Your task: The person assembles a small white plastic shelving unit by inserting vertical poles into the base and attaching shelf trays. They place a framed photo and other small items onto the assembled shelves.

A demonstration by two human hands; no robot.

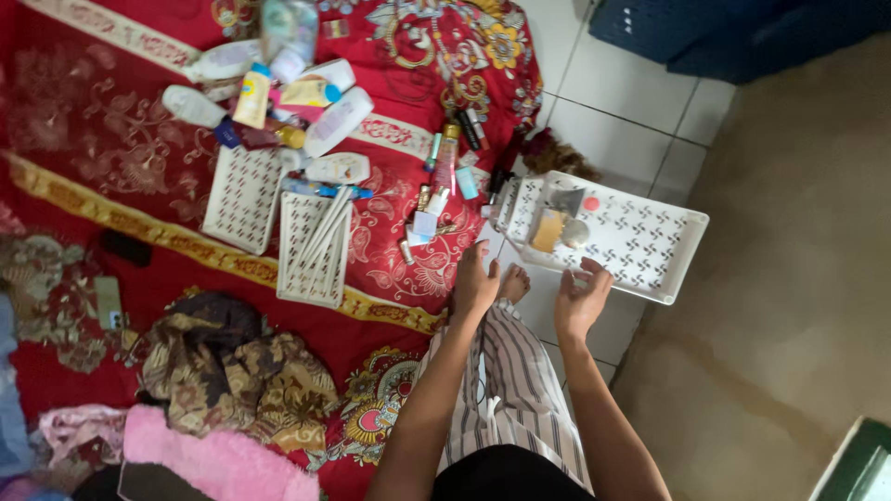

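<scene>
My left hand (475,281) hovers over my foot (513,281) at the edge of the red patterned mattress (121,158), fingers apart and empty. My right hand (581,299) is open too, its fingertips just short of the near rim of a white perforated tray (650,243) on the tiled floor. Inside the tray lie an orange sponge-like pad (547,229), a dark grey piece (567,199), a round silvery item (574,233) and a small red disc (591,203). My striped trouser leg (510,380) runs between both forearms.
On the mattress lie two white perforated panels (243,197), several bottles and tubes (306,102), small cosmetics (445,158), a phone (109,302), brown batik cloth (232,366) and a pink towel (213,459). A dark blue crate (687,32) stands at the top right.
</scene>
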